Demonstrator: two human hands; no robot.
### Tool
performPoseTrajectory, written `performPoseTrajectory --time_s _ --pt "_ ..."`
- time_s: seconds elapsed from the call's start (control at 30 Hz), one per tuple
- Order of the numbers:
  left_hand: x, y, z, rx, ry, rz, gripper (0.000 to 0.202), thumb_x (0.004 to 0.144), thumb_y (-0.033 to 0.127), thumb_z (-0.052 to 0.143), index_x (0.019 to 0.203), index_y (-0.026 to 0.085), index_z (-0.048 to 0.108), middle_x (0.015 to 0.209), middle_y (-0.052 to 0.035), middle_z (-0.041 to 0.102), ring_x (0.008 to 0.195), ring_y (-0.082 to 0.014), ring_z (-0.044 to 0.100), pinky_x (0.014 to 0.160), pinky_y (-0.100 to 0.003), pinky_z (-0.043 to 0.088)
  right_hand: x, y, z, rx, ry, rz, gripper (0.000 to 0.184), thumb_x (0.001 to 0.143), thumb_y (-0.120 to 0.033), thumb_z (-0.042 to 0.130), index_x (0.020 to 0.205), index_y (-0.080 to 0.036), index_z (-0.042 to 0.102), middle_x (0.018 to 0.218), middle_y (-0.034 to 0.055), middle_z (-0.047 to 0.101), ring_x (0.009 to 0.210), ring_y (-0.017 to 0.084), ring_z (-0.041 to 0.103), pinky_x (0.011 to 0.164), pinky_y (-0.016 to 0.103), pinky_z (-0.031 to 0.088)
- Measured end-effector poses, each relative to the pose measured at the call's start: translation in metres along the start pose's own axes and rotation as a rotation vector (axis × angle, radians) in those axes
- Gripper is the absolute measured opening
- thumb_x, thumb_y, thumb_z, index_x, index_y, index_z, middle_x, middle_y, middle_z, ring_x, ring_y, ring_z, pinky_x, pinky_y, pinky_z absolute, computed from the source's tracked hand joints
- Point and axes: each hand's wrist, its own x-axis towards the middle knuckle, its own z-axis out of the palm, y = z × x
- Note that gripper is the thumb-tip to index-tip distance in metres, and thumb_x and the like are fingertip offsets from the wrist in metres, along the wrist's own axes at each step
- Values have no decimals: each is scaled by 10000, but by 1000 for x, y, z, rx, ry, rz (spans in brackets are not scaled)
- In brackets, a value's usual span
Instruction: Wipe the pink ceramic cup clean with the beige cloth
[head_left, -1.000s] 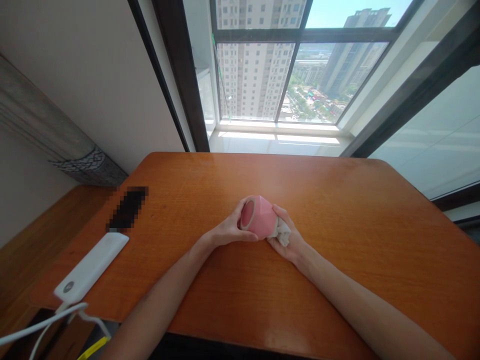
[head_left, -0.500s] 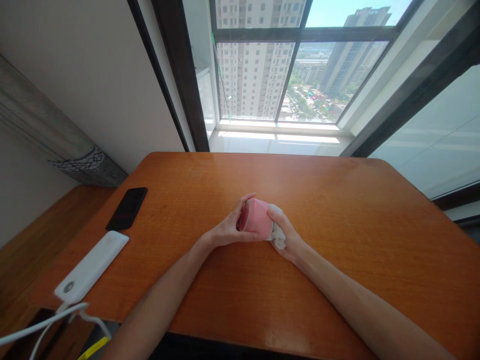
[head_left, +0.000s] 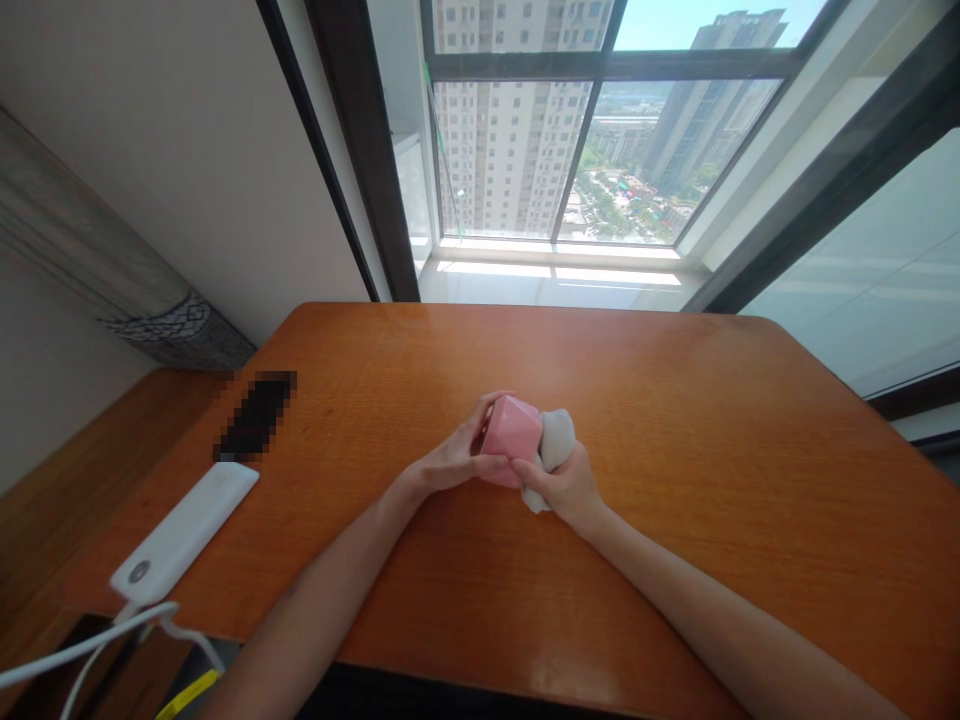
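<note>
- Head view: a pink faceted cup (head_left: 511, 428) sits in both hands above the middle of an orange wooden table (head_left: 675, 450); whether it touches the wood is hidden.
- Its long axis runs roughly side to side, mouth toward the left hand.
- The left hand (head_left: 455, 462) curls closed around the mouth end.
- The right hand (head_left: 564, 490) is closed on a grey-white cloth (head_left: 556, 440), pressing it against the cup's other end.
- Open tabletop spreads right and ahead; a pixelated dark object (head_left: 255, 415) and a white power bank (head_left: 180, 530) with a cable (head_left: 82, 645) lie well left.
</note>
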Motion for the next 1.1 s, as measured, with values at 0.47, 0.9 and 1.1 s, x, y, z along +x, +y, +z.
performPoseTrajectory --time_s 0.47,0.9,1.1 --pt "1 -18 -8 -104 26 -33 814 883 709 667 1491 170 608 1304 -127 766 1325 -381 631 1222 -489 388 11 -4 -13 -886 -257 -1114 368 1077 -354 667 741 -206 686 609 -31 650 536 105 571 518 273 389" --pt "-4 -15 -4 -206 19 -81 914 866 844 666 1505 191 629 1406 -163 735 1353 -396 642 1210 -507 430 2 4 -4 -633 -132 -748 368 868 -387 855 606 -238 645 543 -34 606 490 111 493 509 266 350" --pt "-3 -13 -3 -256 -19 -24 1117 808 901 680 1682 270 386 1534 -169 638 1406 -407 611 1175 -496 477 -7 -9 8 -161 -107 -69 396 692 -470 956 725 -220 650 641 -30 619 558 128 504 509 266 435"
